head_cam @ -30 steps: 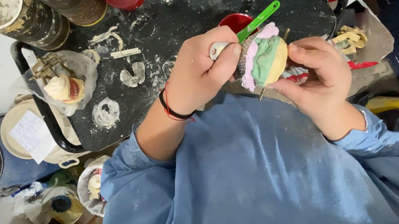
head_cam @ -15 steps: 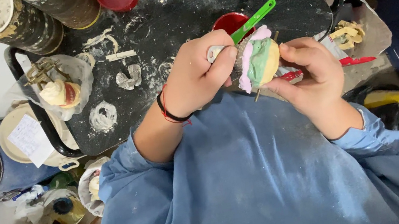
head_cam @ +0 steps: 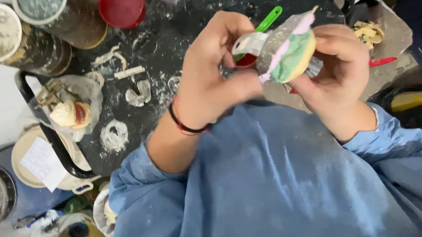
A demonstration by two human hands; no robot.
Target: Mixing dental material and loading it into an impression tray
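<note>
Clay piece [head_cam: 291, 55], pink, green and yellow, sits dead centre above the desk [head_cam: 179, 22]. Right hand [head_cam: 335, 67] cups it from 3 o'clock, grip curled tight around it. Left hand [head_cam: 215, 72] at 9 o'clock, wrist bent, fingers pinching its grey edge. Green tool [head_cam: 269, 18] pokes out at 12.

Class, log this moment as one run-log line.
left hand: working on clay piece | right hand: holding multicoloured clay piece | below: dusty black table
</note>
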